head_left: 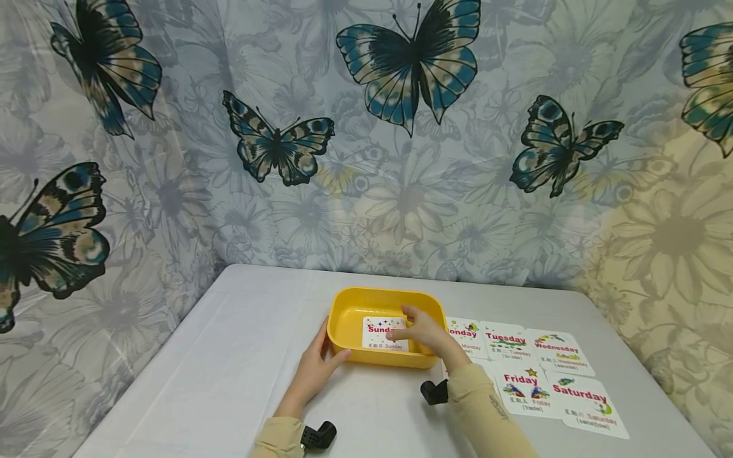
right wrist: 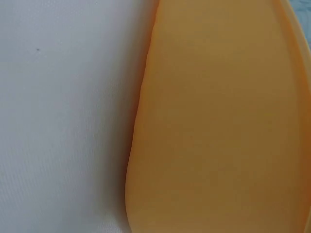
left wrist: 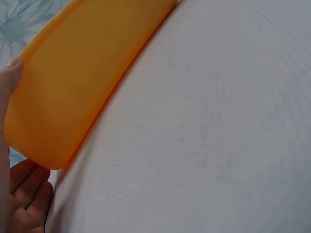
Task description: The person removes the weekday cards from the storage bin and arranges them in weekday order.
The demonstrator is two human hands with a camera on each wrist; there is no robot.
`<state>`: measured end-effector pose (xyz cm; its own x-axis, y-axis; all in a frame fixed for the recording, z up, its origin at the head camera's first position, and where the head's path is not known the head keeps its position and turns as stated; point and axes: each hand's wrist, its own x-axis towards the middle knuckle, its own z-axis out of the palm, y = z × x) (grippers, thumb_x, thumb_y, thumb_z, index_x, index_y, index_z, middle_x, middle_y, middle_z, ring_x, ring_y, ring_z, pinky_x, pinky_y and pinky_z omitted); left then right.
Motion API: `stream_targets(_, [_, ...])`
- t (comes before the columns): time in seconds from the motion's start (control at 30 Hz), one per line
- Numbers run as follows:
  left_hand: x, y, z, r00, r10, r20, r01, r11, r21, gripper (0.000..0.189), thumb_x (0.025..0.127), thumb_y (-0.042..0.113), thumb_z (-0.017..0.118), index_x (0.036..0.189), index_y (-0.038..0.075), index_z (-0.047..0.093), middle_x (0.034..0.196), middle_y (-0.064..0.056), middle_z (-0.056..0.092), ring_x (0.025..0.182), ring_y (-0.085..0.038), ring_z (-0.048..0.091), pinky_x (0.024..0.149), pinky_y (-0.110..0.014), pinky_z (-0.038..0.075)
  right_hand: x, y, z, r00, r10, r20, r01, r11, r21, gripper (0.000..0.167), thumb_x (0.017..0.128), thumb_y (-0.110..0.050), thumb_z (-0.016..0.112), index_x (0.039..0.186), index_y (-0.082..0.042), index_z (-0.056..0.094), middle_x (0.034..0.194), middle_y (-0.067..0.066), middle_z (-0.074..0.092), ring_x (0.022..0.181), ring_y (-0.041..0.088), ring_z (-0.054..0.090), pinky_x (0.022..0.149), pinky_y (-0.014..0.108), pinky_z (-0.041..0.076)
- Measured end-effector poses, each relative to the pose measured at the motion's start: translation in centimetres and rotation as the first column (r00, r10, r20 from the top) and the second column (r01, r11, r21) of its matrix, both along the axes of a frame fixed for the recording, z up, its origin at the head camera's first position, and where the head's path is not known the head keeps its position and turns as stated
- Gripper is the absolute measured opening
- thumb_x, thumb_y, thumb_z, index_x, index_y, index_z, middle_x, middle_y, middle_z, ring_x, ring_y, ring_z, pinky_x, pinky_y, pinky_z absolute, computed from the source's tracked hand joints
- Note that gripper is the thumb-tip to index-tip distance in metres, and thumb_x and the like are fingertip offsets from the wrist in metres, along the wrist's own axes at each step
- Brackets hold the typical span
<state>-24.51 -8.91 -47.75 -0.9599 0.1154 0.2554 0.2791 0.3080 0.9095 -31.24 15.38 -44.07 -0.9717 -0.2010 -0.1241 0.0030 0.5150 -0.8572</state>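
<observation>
A yellow plastic bin (head_left: 345,321) stands on the white table, with a "Sunday" card (head_left: 378,340) lying face up in it. At the bin's front left corner, my left hand (head_left: 315,366) holds it, thumb at the front rim and fingers round the left side. The left wrist view shows the thumb (left wrist: 14,73) by the rim and fingertips low at the corner. My right hand (head_left: 426,332) reaches over the right wall into the bin, thumb and fingers spread above the card; whether they touch it cannot be told. Only the bin's outer wall (right wrist: 218,121) fills the right wrist view.
To the bin's right lie weekday cards in two rows: Monday (head_left: 466,346), Tuesday (head_left: 508,353), Wednesday (head_left: 567,366), Friday (head_left: 529,402) and Saturday (head_left: 590,420). Another card is partly hidden by the right arm. A butterfly-patterned cloth (head_left: 401,210) hangs behind the table (head_left: 206,369).
</observation>
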Motion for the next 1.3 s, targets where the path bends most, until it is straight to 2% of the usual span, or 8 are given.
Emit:
stream_targets(0.13, [0.0,0.2,0.0,1.0,0.005,0.001,-0.005,1.0,-0.003,0.084,0.085,0.03,0.068,0.147,0.003,0.018,0.149,-0.015,0.024,0.132,-0.03,0.029,0.106,-0.037,0.029,-0.3,0.0,-0.2,0.999,0.02,0.032,-0.021,1.0,0.024,0.087,0.072,-0.02,0.081,0.139,0.008,0.033,0.141,0.025,0.034,0.128,0.039,0.033,0.106,0.05,0.027])
stream_targets(0.3, [0.3,0.5,0.3,1.0,0.02,0.003,-0.02,1.0,0.002,0.083,0.085,0.027,0.069,0.147,0.003,0.019,0.148,-0.016,0.025,0.132,-0.031,0.03,0.106,-0.038,0.029,-0.3,0.0,-0.1,0.997,-0.004,0.071,0.002,0.999,0.034,0.089,0.073,-0.022,0.081,0.14,0.007,0.03,0.141,0.027,0.032,0.129,0.039,0.03,0.107,0.051,0.024])
stream_targets(0.63, [0.2,0.3,0.4,1.0,0.024,0.003,-0.024,1.0,-0.002,0.083,0.084,0.026,0.07,0.147,0.003,0.02,0.147,-0.018,0.027,0.131,-0.031,0.032,0.106,-0.039,0.03,-0.9,-0.1,-0.6,0.995,-0.024,0.092,0.02,0.999,0.043,0.095,0.07,-0.021,0.083,0.14,0.012,0.026,0.14,0.029,0.031,0.128,0.039,0.03,0.107,0.051,0.025])
stream_targets(0.77, [0.2,0.2,0.3,1.0,0.027,0.004,-0.027,1.0,-0.004,0.083,0.084,0.026,0.07,0.147,0.002,0.02,0.147,-0.018,0.027,0.131,-0.031,0.032,0.105,-0.037,0.031,-1.1,-0.2,-1.0,0.995,-0.032,0.09,0.025,0.997,0.073,0.097,0.068,-0.02,0.084,0.14,0.012,0.027,0.139,0.028,0.034,0.126,0.036,0.033,0.107,0.049,0.026])
stream_targets(0.9, [0.1,0.2,0.1,1.0,0.027,-0.001,-0.027,1.0,-0.008,0.083,0.084,0.025,0.07,0.146,0.001,0.02,0.146,-0.019,0.028,0.13,-0.031,0.034,0.105,-0.037,0.031,-1.4,-0.3,-1.1,0.999,-0.02,0.046,0.013,0.986,0.164,0.096,0.065,-0.021,0.086,0.138,0.012,0.032,0.137,0.027,0.037,0.125,0.036,0.035,0.107,0.048,0.027])
stream_targets(1.03, [-0.8,0.1,-1.3,0.999,0.033,-0.01,-0.033,0.999,-0.005,0.084,0.084,0.026,0.07,0.147,0.002,0.02,0.146,-0.018,0.029,0.13,-0.031,0.033,0.105,-0.039,0.031,-1.6,-0.4,-1.2,1.0,-0.001,0.002,0.0,0.951,0.309,0.096,0.062,-0.026,0.087,0.137,0.008,0.037,0.14,0.026,0.033,0.127,0.038,0.03,0.107,0.05,0.024])
stream_targets(1.17, [-1.9,-0.2,-3.1,0.999,0.039,-0.01,-0.039,0.999,-0.018,0.086,0.083,0.033,0.07,0.149,0.01,0.019,0.148,-0.011,0.027,0.131,-0.026,0.032,0.105,-0.036,0.031,-1.7,-0.8,-1.3,1.0,-0.005,-0.007,0.008,0.921,0.389,0.095,0.063,-0.026,0.087,0.138,0.005,0.038,0.142,0.025,0.028,0.129,0.041,0.025,0.108,0.052,0.022])
stream_targets(1.3, [-2.1,-0.4,-3.6,0.999,0.033,-0.003,-0.033,0.999,-0.019,0.09,0.081,0.042,0.07,0.149,0.014,0.019,0.149,-0.007,0.026,0.132,-0.023,0.032,0.105,-0.033,0.031,-1.7,-1.1,-1.4,1.0,-0.015,-0.012,0.019,0.904,0.427,0.091,0.063,-0.023,0.087,0.136,0.004,0.041,0.139,0.023,0.032,0.125,0.039,0.029,0.107,0.051,0.025])
